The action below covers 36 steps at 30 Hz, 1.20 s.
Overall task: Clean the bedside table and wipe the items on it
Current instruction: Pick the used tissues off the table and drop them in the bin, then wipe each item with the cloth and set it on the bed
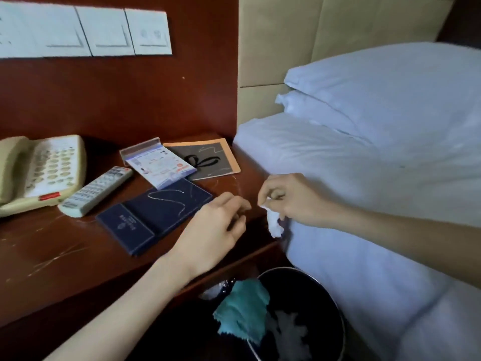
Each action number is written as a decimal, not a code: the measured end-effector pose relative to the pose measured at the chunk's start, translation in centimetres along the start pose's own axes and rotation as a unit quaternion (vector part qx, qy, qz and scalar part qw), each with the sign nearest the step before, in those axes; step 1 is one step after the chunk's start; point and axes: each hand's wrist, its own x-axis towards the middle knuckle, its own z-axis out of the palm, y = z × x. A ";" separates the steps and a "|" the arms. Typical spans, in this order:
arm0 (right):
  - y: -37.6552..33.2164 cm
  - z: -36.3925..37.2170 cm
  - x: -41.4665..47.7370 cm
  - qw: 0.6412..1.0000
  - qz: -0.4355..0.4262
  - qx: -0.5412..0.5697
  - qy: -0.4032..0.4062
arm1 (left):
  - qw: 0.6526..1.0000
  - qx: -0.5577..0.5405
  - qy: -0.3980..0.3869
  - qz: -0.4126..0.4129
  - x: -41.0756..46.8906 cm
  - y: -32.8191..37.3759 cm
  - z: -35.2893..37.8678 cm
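Observation:
The reddish wooden bedside table [46, 251] carries a cream telephone [39, 170], a white remote control [96, 190], a dark blue folder [156, 217], a clear stand with a printed card [158, 162] and an orange-edged grey card [208, 157]. My left hand [216, 230] hovers over the table's right front corner, fingers loosely curled, holding nothing. My right hand [289, 199] pinches a crumpled white tissue [274, 224] just past the table's right edge, above the gap by the bed.
A black waste bin [325, 295] stands on the floor below the table corner, with a teal cloth [244, 311] draped over its rim and white paper inside. The white bed [364, 204] with stacked pillows lies right. Wall switches [86, 32] sit above.

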 end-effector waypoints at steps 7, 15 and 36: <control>4.6 3.1 -7.4 0.963 0.086 -0.157 -0.200 | 0.986 -0.003 -0.164 -0.035 -3.2 0.2 6.8; 9.8 9.1 -9.0 0.885 0.218 -0.195 -0.363 | 0.846 -0.079 -0.369 -0.377 -9.3 -5.4 14.8; 10.7 14.0 -9.3 0.911 0.347 0.173 -0.141 | 0.876 -0.290 -0.146 -0.356 -9.8 -2.4 13.3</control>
